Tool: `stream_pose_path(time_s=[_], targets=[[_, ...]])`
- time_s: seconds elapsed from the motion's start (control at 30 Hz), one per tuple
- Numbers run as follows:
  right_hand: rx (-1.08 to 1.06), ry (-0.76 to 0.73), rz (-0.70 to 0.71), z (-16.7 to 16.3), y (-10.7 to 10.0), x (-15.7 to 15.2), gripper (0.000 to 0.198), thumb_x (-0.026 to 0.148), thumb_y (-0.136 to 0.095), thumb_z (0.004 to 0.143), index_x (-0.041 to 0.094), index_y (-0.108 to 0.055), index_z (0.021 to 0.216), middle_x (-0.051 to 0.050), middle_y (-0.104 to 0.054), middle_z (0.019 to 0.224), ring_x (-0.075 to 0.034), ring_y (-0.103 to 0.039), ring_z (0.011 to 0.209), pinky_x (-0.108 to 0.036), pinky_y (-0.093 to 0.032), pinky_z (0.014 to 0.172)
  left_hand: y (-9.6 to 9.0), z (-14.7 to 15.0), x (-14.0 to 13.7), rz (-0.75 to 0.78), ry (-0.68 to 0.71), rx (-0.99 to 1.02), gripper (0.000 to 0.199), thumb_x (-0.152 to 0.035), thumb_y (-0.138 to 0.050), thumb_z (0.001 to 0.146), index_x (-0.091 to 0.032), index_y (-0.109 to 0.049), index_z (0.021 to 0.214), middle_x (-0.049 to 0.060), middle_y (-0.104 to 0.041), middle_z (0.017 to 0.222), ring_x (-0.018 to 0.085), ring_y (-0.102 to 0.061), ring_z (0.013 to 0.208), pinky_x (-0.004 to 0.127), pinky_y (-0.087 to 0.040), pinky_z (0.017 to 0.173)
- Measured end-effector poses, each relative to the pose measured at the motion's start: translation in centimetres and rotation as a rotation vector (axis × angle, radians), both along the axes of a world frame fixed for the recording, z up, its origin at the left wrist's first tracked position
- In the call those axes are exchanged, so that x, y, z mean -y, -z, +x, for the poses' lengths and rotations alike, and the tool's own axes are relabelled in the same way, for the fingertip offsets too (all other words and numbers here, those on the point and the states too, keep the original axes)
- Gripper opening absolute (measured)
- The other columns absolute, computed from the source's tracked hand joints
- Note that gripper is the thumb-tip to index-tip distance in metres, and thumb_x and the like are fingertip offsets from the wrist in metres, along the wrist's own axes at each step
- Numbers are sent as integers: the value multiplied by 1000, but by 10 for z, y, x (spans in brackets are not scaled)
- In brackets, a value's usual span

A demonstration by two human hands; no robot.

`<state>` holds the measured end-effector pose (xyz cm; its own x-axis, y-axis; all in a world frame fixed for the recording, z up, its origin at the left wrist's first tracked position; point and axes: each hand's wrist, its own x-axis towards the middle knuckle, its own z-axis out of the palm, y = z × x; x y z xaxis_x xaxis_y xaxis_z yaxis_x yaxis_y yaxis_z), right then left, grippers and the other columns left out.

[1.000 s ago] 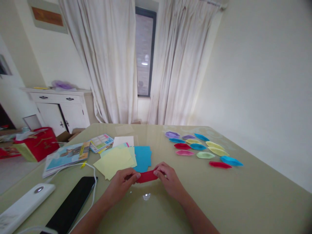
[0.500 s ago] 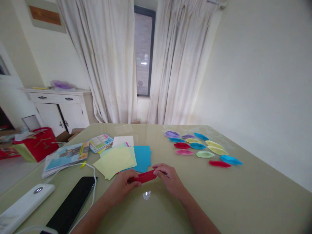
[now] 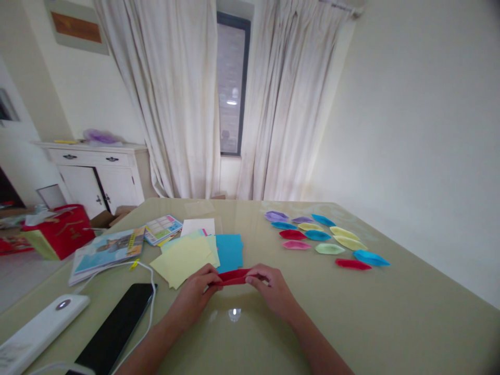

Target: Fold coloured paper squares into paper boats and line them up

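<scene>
Between my two hands is a red folded paper boat, its long middle opened a little into a hollow. My left hand pinches its left end, and my right hand pinches the right end; the fingers cover both tips. Just behind the hands lie blue paper sheets and a fanned stack of pale yellow sheets. To the right, several finished-looking paper boats sit in loose rows, among them a red boat, a blue boat and a light green boat.
On the left of the table lie a black phone, a white power bank with a white cable, and a picture book. A white cabinet and a red bag stand beyond the table.
The red paper has turned from a tilted flat strip to a nearly level, slightly opened boat shape. Both hands still grip its ends; my left hand has risen slightly.
</scene>
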<state>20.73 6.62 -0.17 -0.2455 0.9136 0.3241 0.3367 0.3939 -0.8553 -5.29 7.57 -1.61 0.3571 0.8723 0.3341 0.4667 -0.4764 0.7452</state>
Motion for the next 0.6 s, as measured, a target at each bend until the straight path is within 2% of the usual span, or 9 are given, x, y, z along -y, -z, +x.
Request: stream_pose_path(time_s=[0.13,0.23,0.3,0.37,0.4,0.47,0.6], targets=[[12,39,38,0,2,-1,19,36,-73,96,21,-83,91,-6,-81,88,-22,-72,82,-29,-48,70,2,-3,-4,18,-36,2,17,-28,-66,90,-24,-80,81,6,-76,93,23,-73,86,32,-54,80],[15,39,82,-3,3,1,18,35,-72,96,21,-82,91,-7,-81,90,-23,-72,84,-31,-50,74,3,-4,-3,27,-59,9,17,-27,-66,88,-25,-79,78,6,-77,91,25,-74,85,35,-56,82],[11,42,115,-7,3,3,17,34,-71,97,21,-82,92,-7,-80,91,-23,-72,86,-32,-51,79,3,-2,1,50,-88,33,13,-29,-69,87,-26,-82,88,9,-78,112,31,-73,104,43,-55,96],[4,38,139,-12,3,7,17,33,-70,99,21,-82,95,-8,-79,94,-23,-72,88,-34,-51,81,2,5,7,74,-107,71,24,-32,-73,87,-29,-83,108,11,-71,137,36,-63,128,51,-45,112],[-3,30,144,-15,3,9,17,33,-69,99,21,-81,97,-8,-80,96,-24,-72,90,-34,-52,83,1,9,10,78,-102,91,30,-33,-75,87,-31,-81,115,10,-69,142,37,-59,133,53,-41,116],[-23,4,140,-20,3,13,17,34,-69,100,22,-81,99,-8,-80,97,-23,-73,91,-33,-53,83,0,19,17,58,-62,133,27,-36,-73,90,-34,-81,116,8,-75,130,33,-64,125,49,-45,112],[-87,-76,96,-24,2,18,20,38,-73,98,22,-77,109,-7,-80,97,-21,-75,84,-30,-57,75,-4,27,22,-61,0,243,17,-37,-66,98,-28,-80,101,6,-79,99,26,-71,96,37,-54,89]])
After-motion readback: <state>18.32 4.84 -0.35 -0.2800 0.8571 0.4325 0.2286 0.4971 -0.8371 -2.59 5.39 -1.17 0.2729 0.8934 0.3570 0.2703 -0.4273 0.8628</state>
